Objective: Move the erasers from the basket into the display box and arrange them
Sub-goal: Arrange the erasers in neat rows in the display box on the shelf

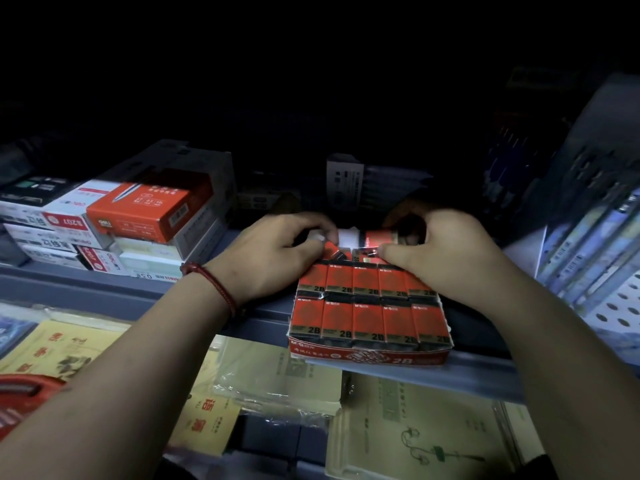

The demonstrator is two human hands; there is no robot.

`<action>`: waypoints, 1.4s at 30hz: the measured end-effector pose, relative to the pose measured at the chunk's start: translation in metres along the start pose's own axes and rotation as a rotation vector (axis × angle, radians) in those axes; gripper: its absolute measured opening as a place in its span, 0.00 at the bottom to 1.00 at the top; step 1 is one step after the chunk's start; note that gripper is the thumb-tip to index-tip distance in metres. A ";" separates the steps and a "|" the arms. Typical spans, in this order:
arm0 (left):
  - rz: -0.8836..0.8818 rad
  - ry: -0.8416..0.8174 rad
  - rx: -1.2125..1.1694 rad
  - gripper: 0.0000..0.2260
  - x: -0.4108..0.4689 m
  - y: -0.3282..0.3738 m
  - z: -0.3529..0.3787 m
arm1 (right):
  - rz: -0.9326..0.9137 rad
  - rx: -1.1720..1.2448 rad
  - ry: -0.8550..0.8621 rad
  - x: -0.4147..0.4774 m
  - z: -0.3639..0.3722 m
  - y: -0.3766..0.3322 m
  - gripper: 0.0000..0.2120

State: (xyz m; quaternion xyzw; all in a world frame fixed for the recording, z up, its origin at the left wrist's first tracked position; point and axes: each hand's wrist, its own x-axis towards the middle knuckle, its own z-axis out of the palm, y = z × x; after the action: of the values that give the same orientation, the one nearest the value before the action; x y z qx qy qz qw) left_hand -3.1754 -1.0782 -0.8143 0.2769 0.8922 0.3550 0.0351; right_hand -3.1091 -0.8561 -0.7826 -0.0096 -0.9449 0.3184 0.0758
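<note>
Holds a red-sleeved eraser (375, 237) crosswise at the far end of the display box (367, 356): pinches its white end with the left grip (277, 251), clamps the sleeve with the right grip (440, 258). Nearer in the box, at the shelf (256, 308) edge, two packed rows of 2B erasers (367, 318).

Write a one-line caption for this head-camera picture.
Left hand and right hand hold red erasers at the back of a display box on a shelf.
</note>
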 end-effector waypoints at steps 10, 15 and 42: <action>0.135 0.106 -0.021 0.05 0.000 -0.004 0.000 | -0.065 0.037 0.053 -0.004 0.000 0.003 0.09; 0.107 -0.049 -0.095 0.14 0.002 -0.001 -0.003 | -0.073 -0.013 0.084 -0.003 0.003 0.000 0.05; -0.095 0.342 -0.711 0.05 0.000 0.003 0.006 | -0.142 0.139 0.056 0.019 0.025 -0.024 0.04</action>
State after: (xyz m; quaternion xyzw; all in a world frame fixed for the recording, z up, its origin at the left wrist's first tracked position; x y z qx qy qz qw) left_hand -3.1723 -1.0729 -0.8167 0.1429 0.7185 0.6807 -0.0040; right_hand -3.1309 -0.8892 -0.7852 0.0537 -0.9164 0.3765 0.1248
